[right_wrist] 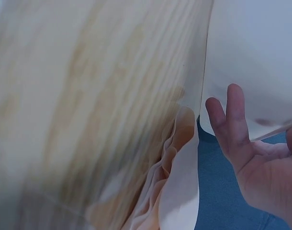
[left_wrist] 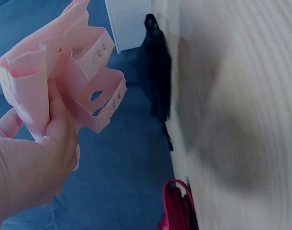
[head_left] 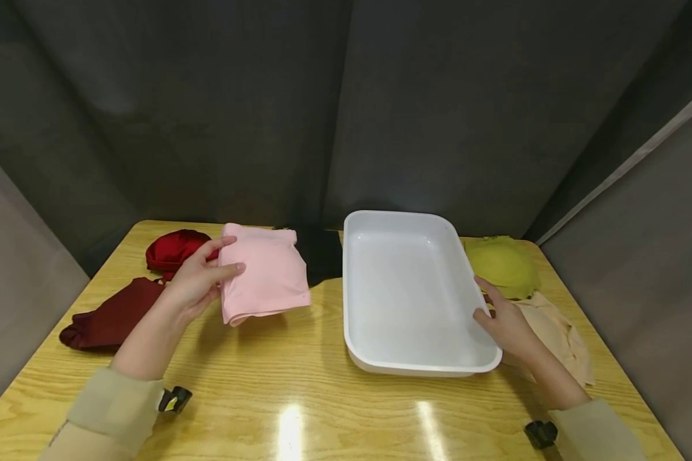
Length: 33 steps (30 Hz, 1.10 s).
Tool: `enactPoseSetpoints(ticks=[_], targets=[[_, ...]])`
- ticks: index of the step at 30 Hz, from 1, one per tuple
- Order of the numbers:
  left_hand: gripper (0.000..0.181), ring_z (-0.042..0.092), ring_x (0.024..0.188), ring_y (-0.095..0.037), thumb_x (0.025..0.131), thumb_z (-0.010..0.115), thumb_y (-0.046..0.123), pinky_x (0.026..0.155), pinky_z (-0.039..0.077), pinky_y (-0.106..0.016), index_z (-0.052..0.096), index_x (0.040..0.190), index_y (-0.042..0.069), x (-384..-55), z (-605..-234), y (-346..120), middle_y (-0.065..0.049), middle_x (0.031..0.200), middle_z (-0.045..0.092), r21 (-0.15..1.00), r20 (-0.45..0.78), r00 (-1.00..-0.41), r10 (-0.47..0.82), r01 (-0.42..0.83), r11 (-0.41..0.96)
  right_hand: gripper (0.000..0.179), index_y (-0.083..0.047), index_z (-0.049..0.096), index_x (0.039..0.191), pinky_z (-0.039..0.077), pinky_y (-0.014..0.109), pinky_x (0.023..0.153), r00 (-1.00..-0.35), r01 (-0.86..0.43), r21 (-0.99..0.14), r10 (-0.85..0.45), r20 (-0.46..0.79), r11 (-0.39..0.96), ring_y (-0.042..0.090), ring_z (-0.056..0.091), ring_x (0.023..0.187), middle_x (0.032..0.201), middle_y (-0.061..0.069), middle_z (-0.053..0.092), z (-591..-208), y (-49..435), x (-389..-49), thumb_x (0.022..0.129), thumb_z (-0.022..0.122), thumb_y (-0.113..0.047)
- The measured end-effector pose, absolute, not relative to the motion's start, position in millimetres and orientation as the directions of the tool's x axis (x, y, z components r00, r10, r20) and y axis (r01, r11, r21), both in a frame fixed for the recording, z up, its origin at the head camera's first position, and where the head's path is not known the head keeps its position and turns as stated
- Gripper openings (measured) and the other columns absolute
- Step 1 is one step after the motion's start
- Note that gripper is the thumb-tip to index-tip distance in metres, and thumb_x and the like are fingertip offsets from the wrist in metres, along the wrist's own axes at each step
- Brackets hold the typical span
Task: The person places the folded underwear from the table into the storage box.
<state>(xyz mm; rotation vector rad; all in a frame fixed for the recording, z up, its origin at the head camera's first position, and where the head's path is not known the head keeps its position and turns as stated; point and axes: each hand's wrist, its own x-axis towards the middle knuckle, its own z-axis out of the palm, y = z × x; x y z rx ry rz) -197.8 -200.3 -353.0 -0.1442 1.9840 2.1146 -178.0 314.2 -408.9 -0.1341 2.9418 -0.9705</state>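
Showing small hooks in left wrist view only: folded pink fabric garment.
Left hand pinches its left edge; right hand grips the glossy white rectangular tray at right.

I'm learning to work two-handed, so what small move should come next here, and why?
I'd probably carry the pink garment to the person's right until it is over the white tray. The left hand holds it above the table, the tray's open side faces up nearby, and the right hand is at its right rim, seemingly to steady it.
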Motion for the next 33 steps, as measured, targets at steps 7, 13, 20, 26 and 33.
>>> enactPoseSetpoints(ticks=[7, 13, 20, 26, 33], targets=[[0.071, 0.056, 0.094, -0.019, 0.086, 0.07, 0.015, 0.08, 0.055, -0.027, 0.031, 0.144, 0.024, -195.1, -340.5, -190.9, -0.01, 0.125, 0.044, 0.97, -0.221, -0.969, 0.112, -0.23, -0.075, 0.064, -0.001, 0.017, 0.149, 0.054, 0.048, 0.078, -0.995, -0.076, -0.598, -0.101, -0.008, 0.798, 0.047, 0.057, 0.104, 0.129, 0.037, 0.044, -409.7, 313.7, -178.7, 0.094, 0.047, -0.011], [0.068, 0.059, 0.083, -0.016, 0.086, 0.069, 0.011, 0.075, 0.056, -0.026, 0.032, 0.143, 0.021, -194.6, -330.6, -182.8, -0.011, 0.115, 0.05, 0.975, -0.157, -0.979, 0.129, -0.174, -0.135, 0.064, 0.0, 0.017, 0.149, 0.053, 0.05, 0.08, -0.995, -0.072, -0.58, -0.098, -0.014, 0.811, 0.049, 0.054, 0.108, 0.129, 0.038, 0.044, -408.8, 312.7, -179.7, 0.094, 0.047, -0.011], [0.063, 0.06, 0.083, -0.015, 0.086, 0.067, 0.007, 0.074, 0.056, -0.025, 0.036, 0.139, 0.02, -195.8, -325.9, -172.5, -0.01, 0.117, 0.049, 0.966, -0.127, -0.982, 0.137, -0.154, -0.209, 0.064, 0.001, 0.017, 0.148, 0.053, 0.052, 0.081, -0.995, -0.072, -0.585, -0.1, -0.016, 0.808, 0.05, 0.052, 0.11, 0.129, 0.038, 0.044, -407.2, 312.2, -178.1, 0.093, 0.047, -0.009], [0.059, 0.058, 0.084, -0.015, 0.087, 0.065, 0.005, 0.072, 0.056, -0.024, 0.038, 0.137, 0.02, -197.8, -323.8, -161.5, -0.01, 0.116, 0.049, 0.96, -0.106, -0.983, 0.149, -0.14, -0.242, 0.064, 0.001, 0.016, 0.149, 0.052, 0.052, 0.081, -0.994, -0.075, -0.585, -0.105, -0.017, 0.807, 0.05, 0.052, 0.11, 0.129, 0.039, 0.043, -407.8, 315.7, -175.8, 0.094, 0.047, -0.011], [0.059, 0.054, 0.09, -0.018, 0.088, 0.064, 0.004, 0.072, 0.056, -0.024, 0.038, 0.138, 0.021, -198.3, -320.4, -145.8, -0.01, 0.119, 0.048, 0.963, -0.083, -0.982, 0.17, -0.122, -0.239, 0.064, 0.0, 0.015, 0.149, 0.053, 0.051, 0.08, -0.995, -0.073, -0.587, -0.102, -0.017, 0.807, 0.05, 0.053, 0.109, 0.13, 0.039, 0.042, -410.8, 318.3, -176.0, 0.095, 0.046, -0.012]])
